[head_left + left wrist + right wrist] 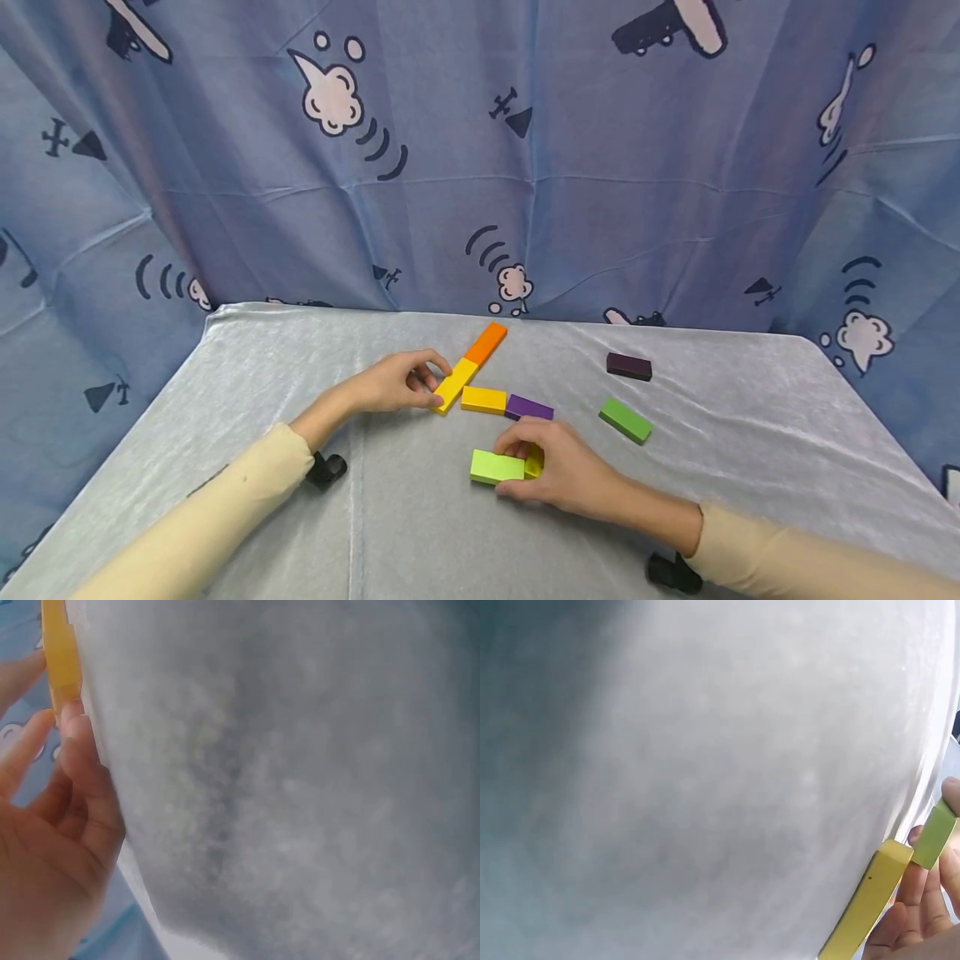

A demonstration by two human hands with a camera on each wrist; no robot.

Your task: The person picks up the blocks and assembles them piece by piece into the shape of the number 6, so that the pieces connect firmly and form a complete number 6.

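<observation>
Pale grey velvety cloth point(420, 517) covers the table, creased along a fold near its middle, and behind it hangs a blue fabric backdrop point(600, 167) printed with white clouds and dark little aeroplanes. On the cloth lies a row of flat rectangular blocks: an orange block point(487, 342) end to end with a yellow block point(455, 385), then an amber-yellow block point(483, 400) touching a purple block point(529, 408). The left hand point(393, 383), in a cream sleeve, pinches the near end of the yellow block between curled fingers and thumb. The right hand point(562, 471) curls round a light green block point(497, 467) and a second yellow piece point(534, 463) tucked under its fingers, both resting on the cloth just in front of the row. Well to the right lie a green block point(626, 419) and, farther back, a dark maroon block point(628, 366), apart from each other.
</observation>
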